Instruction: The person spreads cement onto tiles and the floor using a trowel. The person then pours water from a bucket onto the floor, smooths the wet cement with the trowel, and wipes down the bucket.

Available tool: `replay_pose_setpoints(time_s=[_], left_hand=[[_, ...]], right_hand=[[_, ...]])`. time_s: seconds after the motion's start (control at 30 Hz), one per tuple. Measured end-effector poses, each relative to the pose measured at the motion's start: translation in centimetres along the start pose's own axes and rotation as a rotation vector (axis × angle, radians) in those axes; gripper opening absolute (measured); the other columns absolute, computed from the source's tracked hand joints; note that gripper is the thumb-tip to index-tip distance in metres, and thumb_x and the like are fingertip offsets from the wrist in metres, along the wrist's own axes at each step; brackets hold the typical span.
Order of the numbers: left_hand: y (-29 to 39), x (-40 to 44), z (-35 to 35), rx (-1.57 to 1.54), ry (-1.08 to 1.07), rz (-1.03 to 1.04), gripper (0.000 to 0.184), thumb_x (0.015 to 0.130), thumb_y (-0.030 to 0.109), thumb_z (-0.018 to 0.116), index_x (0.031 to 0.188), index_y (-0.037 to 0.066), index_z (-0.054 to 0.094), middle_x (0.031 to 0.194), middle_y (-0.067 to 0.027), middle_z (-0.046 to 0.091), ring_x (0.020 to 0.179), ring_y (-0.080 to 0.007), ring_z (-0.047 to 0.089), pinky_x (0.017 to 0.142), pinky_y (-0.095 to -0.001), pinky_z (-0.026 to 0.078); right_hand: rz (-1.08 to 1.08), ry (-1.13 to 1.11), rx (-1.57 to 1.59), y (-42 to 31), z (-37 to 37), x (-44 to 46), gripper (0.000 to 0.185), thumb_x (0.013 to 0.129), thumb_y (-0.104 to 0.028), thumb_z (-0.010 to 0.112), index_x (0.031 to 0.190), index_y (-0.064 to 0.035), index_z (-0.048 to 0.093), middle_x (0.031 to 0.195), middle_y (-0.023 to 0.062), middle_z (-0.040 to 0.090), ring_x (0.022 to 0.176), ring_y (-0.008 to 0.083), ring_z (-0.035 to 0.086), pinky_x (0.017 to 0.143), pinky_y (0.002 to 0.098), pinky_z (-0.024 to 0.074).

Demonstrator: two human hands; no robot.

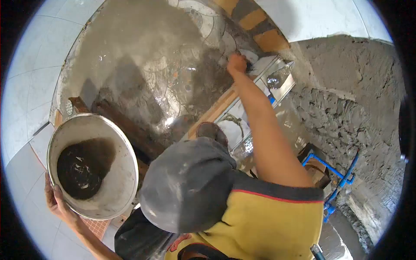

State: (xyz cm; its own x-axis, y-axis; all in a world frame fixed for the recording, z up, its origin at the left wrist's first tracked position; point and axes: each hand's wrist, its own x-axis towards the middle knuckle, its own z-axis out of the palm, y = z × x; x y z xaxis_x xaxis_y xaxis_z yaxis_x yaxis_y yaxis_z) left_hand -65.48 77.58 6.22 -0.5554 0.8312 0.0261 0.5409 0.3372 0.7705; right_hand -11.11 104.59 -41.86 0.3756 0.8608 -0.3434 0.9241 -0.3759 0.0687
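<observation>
My left hand grips the lower left rim of a wide metal basin, which is tilted and holds a dark wet mass. At the upper middle, my right hand is closed low over the wet, muddy floor, beside a pale piece; what its fingers hold is too small to make out. A shiny metal-edged frame lies just right of this hand. My bent knee in dusty grey cloth stands between the basin and my right arm.
A wooden strip runs beside the metal frame. Blue pipes stick up at the right, near rough grey mortar. Large pale tiles cover the left side. A dark wooden beam and a round drain cover lie by the basin.
</observation>
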Motion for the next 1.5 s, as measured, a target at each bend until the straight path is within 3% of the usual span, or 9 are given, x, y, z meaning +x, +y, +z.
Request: replay_pose_setpoints(time_s=[0.33, 0.4, 0.57, 0.8, 0.97, 1.17, 1.3, 1.47, 1.5], left_hand=[[0.2, 1.2, -0.2, -0.045, 0.029, -0.107, 0.046, 0.094, 0.018, 0.055, 0.133, -0.006, 0.05, 0.119, -0.0161, 0.063, 0.101, -0.0189, 0.063, 0.089, -0.0311, 0.05], [-0.3, 0.9, -0.2, -0.042, 0.023, -0.098, 0.046, 0.094, 0.018, 0.055, 0.133, -0.006, 0.05, 0.119, -0.0156, 0.063, 0.101, -0.0185, 0.062, 0.09, -0.0306, 0.05], [-0.6, -0.1, -1.4, -0.03, 0.066, -0.123, 0.047, 0.094, 0.019, 0.055, 0.133, -0.006, 0.05, 0.12, -0.0145, 0.063, 0.103, -0.0178, 0.062, 0.091, -0.0303, 0.048], [-0.2, -0.7, -1.2, 0.048, 0.071, -0.13, 0.046, 0.094, 0.018, 0.054, 0.133, -0.006, 0.05, 0.126, -0.0151, 0.06, 0.11, -0.0188, 0.06, 0.097, -0.0312, 0.045], [-3.2, -0.7, -3.8, -0.052, 0.087, -0.113, 0.045, 0.095, 0.017, 0.051, 0.133, -0.006, 0.05, 0.13, -0.0163, 0.057, 0.113, -0.019, 0.058, 0.099, -0.0317, 0.044], [-3.7, -0.9, -4.2, -0.056, 0.136, -0.177, 0.046, 0.096, 0.02, 0.048, 0.134, -0.006, 0.049, 0.129, -0.0166, 0.057, 0.113, -0.0219, 0.058, 0.099, -0.0337, 0.045], [-4.1, -0.7, -5.3, 0.021, 0.13, -0.17, 0.045, 0.099, 0.025, 0.045, 0.129, -0.006, 0.053, 0.133, -0.0162, 0.054, 0.119, -0.0222, 0.053, 0.103, -0.0351, 0.039], [-3.7, -1.3, -4.4, -0.022, 0.179, -0.192, 0.045, 0.098, 0.027, 0.045, 0.131, -0.004, 0.051, 0.131, -0.0177, 0.055, 0.118, -0.0242, 0.053, 0.101, -0.0379, 0.041], [-3.7, -1.3, -4.9, -0.004, 0.178, -0.189, 0.045, 0.098, 0.027, 0.045, 0.131, -0.003, 0.05, 0.131, -0.0179, 0.055, 0.118, -0.0248, 0.053, 0.1, -0.0386, 0.041]], right_hand=[[0.3, 0.294, 0.092, -4.6, 6.9, -0.7, 0.062, 0.077, -0.031, 0.073, 0.122, 0.0049, 0.049, 0.125, 0.0259, 0.052, 0.111, 0.0387, 0.055, 0.095, 0.0484, 0.0447], [-0.062, 0.092, 0.178, -4.9, 4.5, -1.1, 0.067, 0.077, -0.035, 0.072, 0.125, 0.0044, 0.048, 0.124, 0.0214, 0.054, 0.111, 0.0397, 0.054, 0.096, 0.0503, 0.0439], [0.105, 0.007, 0.018, -0.2, -6.8, 0.5, 0.056, 0.076, -0.035, 0.069, 0.116, 0.003, 0.058, 0.123, 0.0221, 0.056, 0.114, 0.0372, 0.055, 0.095, 0.0473, 0.0459], [-0.334, -0.118, 0.27, -7.3, -4.0, 0.0, 0.047, 0.077, -0.029, 0.065, 0.113, 0.0019, 0.061, 0.107, 0.0223, 0.065, 0.103, 0.0365, 0.062, 0.091, 0.0485, 0.0456], [-0.075, 0.195, -0.3, -2.9, 4.5, -4.8, 0.049, 0.08, -0.025, 0.066, 0.12, 0.0016, 0.056, 0.109, 0.0256, 0.063, 0.104, 0.0358, 0.062, 0.087, 0.0496, 0.0479], [-0.351, 0.016, 0.517, -8.5, -2.2, -0.3, 0.05, 0.079, -0.03, 0.067, 0.119, -0.0008, 0.058, 0.118, 0.0179, 0.059, 0.109, 0.0316, 0.059, 0.087, 0.0463, 0.0487], [-0.113, -0.167, -0.128, 0.2, 4.0, 2.6, 0.068, 0.081, -0.037, 0.065, 0.134, 0.0018, 0.045, 0.133, 0.0212, 0.049, 0.115, 0.0383, 0.053, 0.096, 0.0528, 0.0409], [-0.156, -0.004, 0.018, -13.2, 0.8, -6.6, 0.074, 0.082, -0.046, 0.063, 0.135, 0.0031, 0.044, 0.132, 0.0215, 0.051, 0.123, 0.0395, 0.047, 0.1, 0.0542, 0.0358], [-0.344, 0.274, 0.384, -15.1, 5.8, -1.8, 0.047, 0.074, -0.018, 0.068, 0.118, -0.0039, 0.058, 0.111, 0.0223, 0.061, 0.111, 0.0368, 0.056, 0.091, 0.0454, 0.0464]])
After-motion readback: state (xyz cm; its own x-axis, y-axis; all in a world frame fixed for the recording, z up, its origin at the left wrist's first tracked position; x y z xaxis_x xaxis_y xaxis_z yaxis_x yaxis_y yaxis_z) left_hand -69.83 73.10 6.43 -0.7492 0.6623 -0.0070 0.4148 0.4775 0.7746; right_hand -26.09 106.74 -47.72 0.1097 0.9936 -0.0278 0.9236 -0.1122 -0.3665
